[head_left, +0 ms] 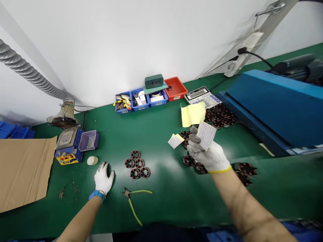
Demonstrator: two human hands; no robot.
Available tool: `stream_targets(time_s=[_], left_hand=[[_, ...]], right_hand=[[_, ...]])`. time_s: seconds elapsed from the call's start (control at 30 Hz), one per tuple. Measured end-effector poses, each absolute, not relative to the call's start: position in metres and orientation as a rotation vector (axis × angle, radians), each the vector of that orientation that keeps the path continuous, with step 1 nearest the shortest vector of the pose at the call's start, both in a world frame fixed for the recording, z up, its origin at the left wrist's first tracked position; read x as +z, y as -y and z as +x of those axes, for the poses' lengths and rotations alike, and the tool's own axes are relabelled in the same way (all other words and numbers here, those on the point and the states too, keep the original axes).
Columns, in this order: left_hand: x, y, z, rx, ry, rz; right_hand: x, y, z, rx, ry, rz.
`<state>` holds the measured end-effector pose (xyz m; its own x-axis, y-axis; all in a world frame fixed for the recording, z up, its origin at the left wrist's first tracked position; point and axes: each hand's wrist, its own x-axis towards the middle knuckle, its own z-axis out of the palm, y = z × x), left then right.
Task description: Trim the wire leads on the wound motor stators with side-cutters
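My right hand (210, 158), in a white glove with grey fingertips, is closed on a small printed paper slip (206, 135) and holds it above the bench. Beneath and around that hand lie dark ring-shaped wound stators (189, 160). My left hand (103, 178), also gloved, rests on the green bench with its fingers apart and nothing in it. Just beyond it stands a small round white tub (92, 160). Between my hands sit a cluster of several stators (139, 163) and green-handled cutting pliers (129, 193) with the handles spread. Other paper slips (176, 140) lie left of my right hand.
A yellow sheet (193, 114), a calculator (202, 97) and more stators (219, 116) lie at the right. Beyond them is a large blue machine (277, 111). Blue bins (123, 110), a red bin (176, 88) and a clock (154, 81) line the wall. Cardboard (25, 171) covers the left.
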<state>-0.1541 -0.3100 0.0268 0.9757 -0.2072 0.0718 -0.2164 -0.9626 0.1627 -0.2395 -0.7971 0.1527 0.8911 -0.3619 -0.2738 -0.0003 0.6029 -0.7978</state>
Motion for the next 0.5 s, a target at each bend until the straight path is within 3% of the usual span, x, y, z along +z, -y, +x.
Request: stream_targets(time_s=[0.3,0.5], left_hand=[[0.064,0.343,-0.151,-0.017,0.113,2.842],[0.133,0.461,-0.173,-0.008,0.164,2.669]], right_hand=[[0.151,0.770,-0.283,-0.186,-0.357,-0.629],[0.142,0.737,-0.307,-0.031,-0.337,-0.551]])
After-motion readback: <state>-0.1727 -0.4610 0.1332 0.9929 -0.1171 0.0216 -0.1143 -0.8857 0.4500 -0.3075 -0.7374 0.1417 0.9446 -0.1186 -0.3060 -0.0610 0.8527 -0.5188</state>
